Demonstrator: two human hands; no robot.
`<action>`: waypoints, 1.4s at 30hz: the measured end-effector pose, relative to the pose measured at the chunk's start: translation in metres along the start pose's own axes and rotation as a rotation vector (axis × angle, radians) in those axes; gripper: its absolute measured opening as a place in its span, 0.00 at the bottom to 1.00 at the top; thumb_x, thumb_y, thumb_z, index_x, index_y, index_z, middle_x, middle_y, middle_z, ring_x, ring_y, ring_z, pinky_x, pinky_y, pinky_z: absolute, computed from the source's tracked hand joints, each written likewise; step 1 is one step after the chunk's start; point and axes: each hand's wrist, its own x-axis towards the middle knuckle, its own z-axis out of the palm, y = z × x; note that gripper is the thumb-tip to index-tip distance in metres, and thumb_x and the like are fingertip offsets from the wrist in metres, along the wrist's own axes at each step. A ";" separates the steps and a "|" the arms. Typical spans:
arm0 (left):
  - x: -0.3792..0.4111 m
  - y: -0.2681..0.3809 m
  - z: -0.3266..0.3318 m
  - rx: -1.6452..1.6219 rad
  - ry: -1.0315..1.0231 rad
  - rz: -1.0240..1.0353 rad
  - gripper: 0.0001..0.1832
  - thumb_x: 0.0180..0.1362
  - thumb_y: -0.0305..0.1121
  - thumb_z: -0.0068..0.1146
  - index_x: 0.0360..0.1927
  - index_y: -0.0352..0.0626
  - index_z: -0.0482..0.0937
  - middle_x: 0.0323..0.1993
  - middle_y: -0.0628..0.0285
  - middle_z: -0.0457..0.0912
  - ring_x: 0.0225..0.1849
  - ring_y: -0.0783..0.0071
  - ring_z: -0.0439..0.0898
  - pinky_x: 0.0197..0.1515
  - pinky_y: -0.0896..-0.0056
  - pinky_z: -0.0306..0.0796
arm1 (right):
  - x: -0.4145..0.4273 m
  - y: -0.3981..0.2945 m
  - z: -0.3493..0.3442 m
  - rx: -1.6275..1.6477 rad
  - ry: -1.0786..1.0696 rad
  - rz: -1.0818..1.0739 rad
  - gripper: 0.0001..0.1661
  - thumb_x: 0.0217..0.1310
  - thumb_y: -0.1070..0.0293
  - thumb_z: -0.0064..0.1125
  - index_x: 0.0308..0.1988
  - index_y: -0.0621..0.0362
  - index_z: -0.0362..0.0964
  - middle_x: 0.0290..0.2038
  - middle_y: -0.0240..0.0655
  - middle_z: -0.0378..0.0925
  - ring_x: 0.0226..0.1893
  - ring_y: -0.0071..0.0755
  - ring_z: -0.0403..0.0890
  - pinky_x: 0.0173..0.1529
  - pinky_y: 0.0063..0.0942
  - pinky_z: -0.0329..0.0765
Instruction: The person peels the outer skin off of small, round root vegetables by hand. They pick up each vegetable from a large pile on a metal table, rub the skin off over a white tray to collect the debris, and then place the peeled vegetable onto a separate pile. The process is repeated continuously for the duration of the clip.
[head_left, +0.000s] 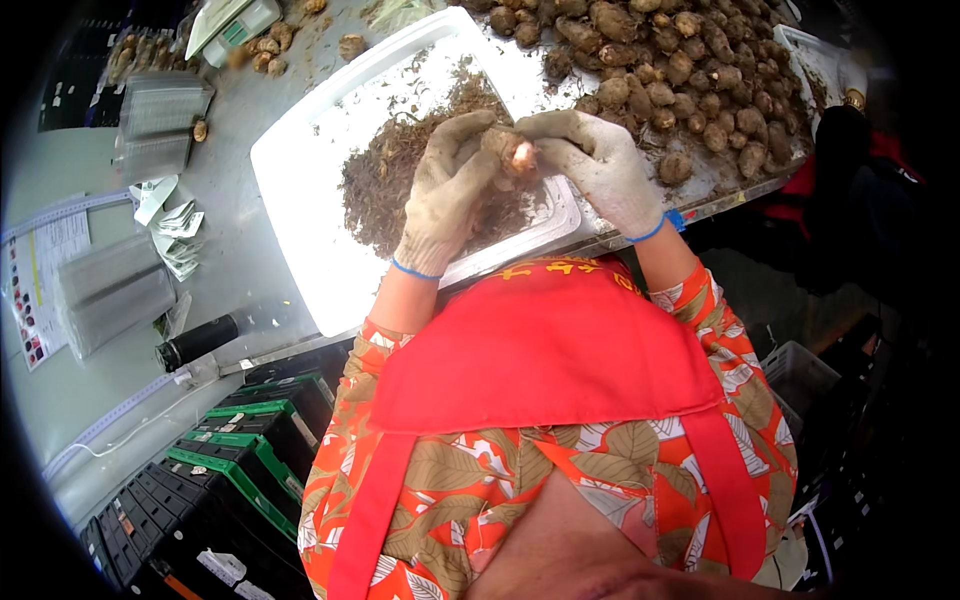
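Note:
My left hand (444, 191), in a dirt-stained white knitted work glove with a blue cuff edge, grips a small brown taro corm (517, 155). One end of the corm shows pale pinkish flesh toward me. From the other side, my right hand (611, 169) touches the same corm with thumb and bent fingers, gloved alike. Both hands are above a white tray (300, 161). Brown fibrous scraps (386, 180) lie in a heap inside it, partly hidden by the hands. A large pile of unpeeled taro corms (675, 75) rests at the upper right.
A scale (232, 30) stands at the far left, near a few loose corms (274, 45). Stacked clear plastic packs (116, 292), paper labels (176, 225) and a black bottle (199, 341) lie on the left. Black and green crates (232, 450) stand below the table edge. Another person's arm (851, 86) shows at right.

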 end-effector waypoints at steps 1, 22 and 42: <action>0.001 -0.001 0.002 -0.032 0.028 -0.008 0.32 0.57 0.30 0.60 0.66 0.31 0.68 0.55 0.52 0.78 0.51 0.69 0.80 0.54 0.73 0.76 | 0.000 0.003 0.003 -0.090 0.055 -0.026 0.13 0.70 0.73 0.58 0.52 0.65 0.78 0.42 0.33 0.84 0.40 0.23 0.84 0.47 0.23 0.82; -0.005 0.015 0.009 0.570 0.013 0.033 0.40 0.43 0.31 0.71 0.65 0.38 0.74 0.55 0.56 0.81 0.57 0.67 0.79 0.61 0.68 0.72 | 0.005 0.002 0.007 -0.559 -0.051 -0.438 0.07 0.63 0.72 0.64 0.41 0.59 0.81 0.38 0.37 0.83 0.38 0.37 0.84 0.43 0.30 0.81; -0.007 0.015 0.001 0.737 -0.096 0.012 0.59 0.38 0.37 0.77 0.76 0.41 0.57 0.63 0.47 0.77 0.64 0.58 0.76 0.68 0.61 0.67 | 0.025 0.014 -0.002 -1.083 -0.130 -0.508 0.04 0.62 0.71 0.59 0.38 0.53 0.78 0.32 0.38 0.77 0.34 0.39 0.83 0.41 0.37 0.80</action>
